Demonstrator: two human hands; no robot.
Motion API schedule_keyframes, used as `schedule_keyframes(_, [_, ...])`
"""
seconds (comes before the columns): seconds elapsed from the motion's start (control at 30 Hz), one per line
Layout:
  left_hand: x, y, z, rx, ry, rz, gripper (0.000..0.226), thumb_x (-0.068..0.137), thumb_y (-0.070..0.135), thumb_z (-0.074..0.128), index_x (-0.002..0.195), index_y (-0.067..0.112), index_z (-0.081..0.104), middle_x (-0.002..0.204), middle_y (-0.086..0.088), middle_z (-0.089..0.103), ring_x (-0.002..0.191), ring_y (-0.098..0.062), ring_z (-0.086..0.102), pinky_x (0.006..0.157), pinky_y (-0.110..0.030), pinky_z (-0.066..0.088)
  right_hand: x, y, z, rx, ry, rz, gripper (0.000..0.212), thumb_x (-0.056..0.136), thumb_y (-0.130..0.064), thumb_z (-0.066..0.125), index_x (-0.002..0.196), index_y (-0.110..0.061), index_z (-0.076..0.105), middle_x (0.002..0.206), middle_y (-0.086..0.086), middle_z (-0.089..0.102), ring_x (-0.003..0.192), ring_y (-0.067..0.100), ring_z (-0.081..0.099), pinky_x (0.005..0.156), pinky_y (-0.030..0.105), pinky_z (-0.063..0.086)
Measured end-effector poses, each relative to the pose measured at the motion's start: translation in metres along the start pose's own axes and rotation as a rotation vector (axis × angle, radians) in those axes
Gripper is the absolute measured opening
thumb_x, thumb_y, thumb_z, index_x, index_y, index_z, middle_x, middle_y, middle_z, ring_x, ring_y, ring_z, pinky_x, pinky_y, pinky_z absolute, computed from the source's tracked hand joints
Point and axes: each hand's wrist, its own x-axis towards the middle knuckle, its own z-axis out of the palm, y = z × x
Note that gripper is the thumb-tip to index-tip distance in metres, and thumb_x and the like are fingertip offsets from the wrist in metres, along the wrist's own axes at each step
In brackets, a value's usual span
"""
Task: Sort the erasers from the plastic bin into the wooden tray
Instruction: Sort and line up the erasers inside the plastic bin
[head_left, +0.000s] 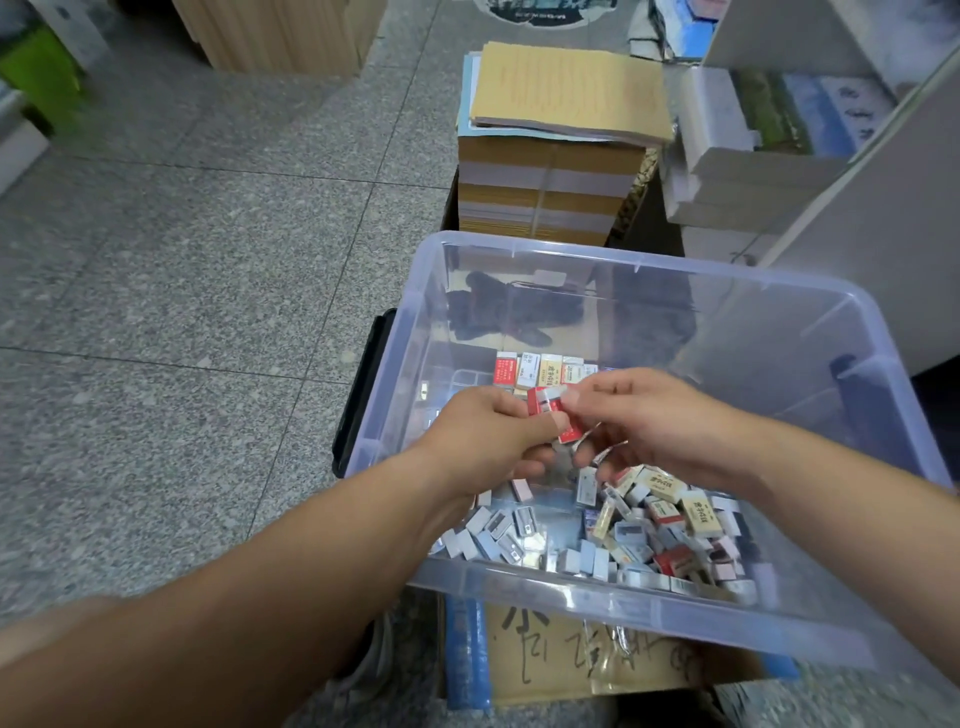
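2 hands inside clear plastic bin (623, 603), above contents. Both forearms bare, reaching in from near rim. Noted L hand (488, 436) w/ fingers curled, pinching red eraser (540, 402) at fingertips. Noted R hand (649, 421) w/ thumb and index pinched on second red eraser (570, 430), tilted, touching the first. Could not see into either palm. Found neat row of erasers (545, 370) on bin floor toward far wall, approx. centre. Found loose pile of erasers and metal sharpeners (665, 525) at near-right corner, below R hand. Recorded bin resting on cardboard box (571, 654) w/ handwritten marks; stack of brown-covered paper (550, 176) just behind bin; grey tiled floor (182, 260) to L.
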Motion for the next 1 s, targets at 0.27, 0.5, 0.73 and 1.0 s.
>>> schedule_keyframes(0.27, [-0.002, 0.002, 0.004, 0.062, 0.040, 0.047, 0.031, 0.089, 0.009, 0.077, 0.114, 0.001, 0.060, 0.093, -0.014, 0.073, 0.073, -0.014, 0.071, 0.069, -0.026, 0.061, 0.009, 0.016, -0.019, 0.292, 0.225, 0.000, 0.011, 0.096, -0.011, 0.064, 0.101, -0.002, 0.069, 0.085, 0.012, 0.070, 0.065, 0.017, 0.061, 0.056, 0.027, 0.053])
schedule_keyframes(0.5, [-0.002, -0.001, 0.006, 0.154, 0.043, 0.078, 0.025, 0.089, 0.018, 0.078, 0.105, 0.009, 0.063, 0.090, -0.007, 0.074, 0.079, -0.016, 0.071, 0.082, -0.040, 0.061, 0.065, 0.034, -0.043, -0.120, 0.645, 0.153, 0.015, 0.089, -0.023, 0.078, 0.089, -0.008, 0.073, 0.084, 0.008, 0.073, 0.070, 0.019, 0.063, 0.064, 0.033, 0.052])
schedule_keyframes(0.73, [-0.003, 0.000, 0.006, 0.202, 0.052, 0.091, 0.021, 0.089, 0.021, 0.078, 0.101, 0.013, 0.062, 0.087, -0.006, 0.070, 0.077, -0.014, 0.069, 0.072, -0.031, 0.058, 0.084, 0.043, -0.042, -0.390, 0.701, 0.108, 0.024, 0.086, -0.035, 0.081, 0.074, -0.015, 0.075, 0.074, 0.002, 0.073, 0.073, 0.020, 0.068, 0.072, 0.036, 0.057])
schedule_keyframes(1.0, [-0.002, -0.003, 0.004, 0.196, 0.056, 0.111, 0.018, 0.088, 0.026, 0.079, 0.096, 0.017, 0.067, 0.074, 0.002, 0.061, 0.070, -0.014, 0.064, 0.072, -0.033, 0.058, 0.036, 0.018, -0.019, -0.355, 0.509, -0.065, 0.034, 0.102, -0.040, 0.056, 0.092, -0.011, 0.073, 0.082, 0.003, 0.072, 0.071, 0.020, 0.065, 0.061, 0.031, 0.048])
